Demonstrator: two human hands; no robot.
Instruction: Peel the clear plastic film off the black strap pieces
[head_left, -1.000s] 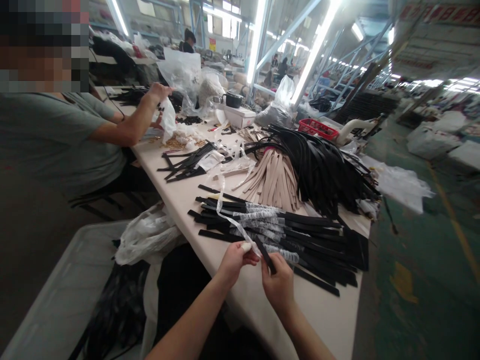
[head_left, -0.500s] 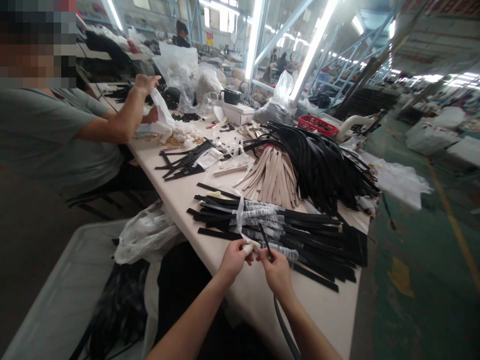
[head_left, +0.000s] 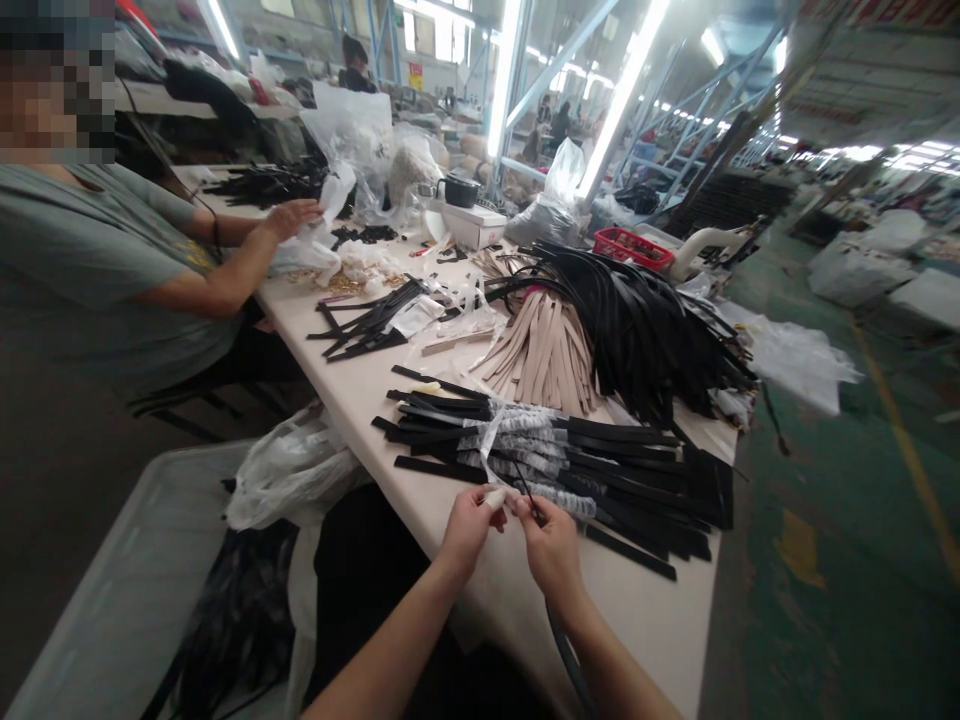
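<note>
Close together at the table's near edge, both my hands are closed. My left hand (head_left: 466,528) pinches a thin white plastic strip (head_left: 490,442) that trails up over the straps beyond it. In the fingers of my right hand (head_left: 552,545) is a narrow black strap (head_left: 564,652), its tip poking up above the fingers and its long end hanging down past my wrist. The fingertips nearly meet around the plastic. Just beyond lies a row of black straps (head_left: 630,478), their middles wound in clear plastic film (head_left: 536,440).
Beige straps (head_left: 544,350) and a large heap of black straps (head_left: 645,330) lie farther back. A red basket (head_left: 631,250) stands behind them. At left, a co-worker's hands (head_left: 296,215) handle white plastic. A pale bin (head_left: 97,590) with black strips sits below the table's left edge.
The plastic strip's upper part has swung right and slants now. The strap tip in my right hand has turned slightly. The co-worker's hands have come down with the white plastic.
</note>
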